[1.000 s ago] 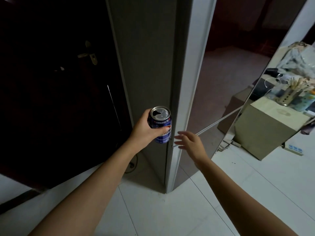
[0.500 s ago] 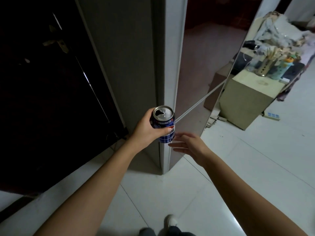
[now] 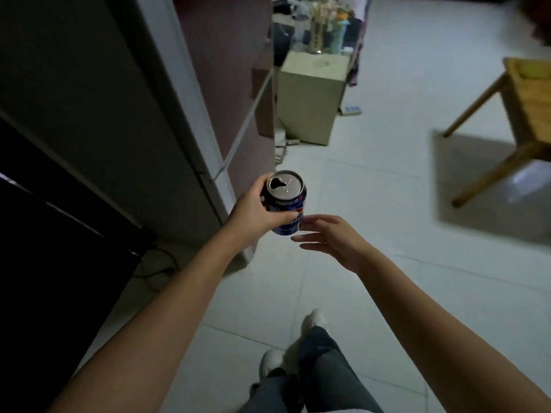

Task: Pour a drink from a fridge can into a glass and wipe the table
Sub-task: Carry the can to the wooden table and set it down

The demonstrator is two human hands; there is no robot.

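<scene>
Blue opened can [image 3: 286, 204] upright, gripped by left hand [image 3: 253, 214]; right hand [image 3: 329, 238] just beside it, fingers straight.

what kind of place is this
Most likely a room in a home, dimly lit. It has a white tiled floor, a tall grey fridge at the left, and a wooden table at the right. The left hand holds an opened can.

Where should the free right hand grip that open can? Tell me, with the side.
Grip the can round its lower side wall, from its right, opposite the left hand. It stands upright with its mouth open, so the right hand should probably avoid the top.
</scene>
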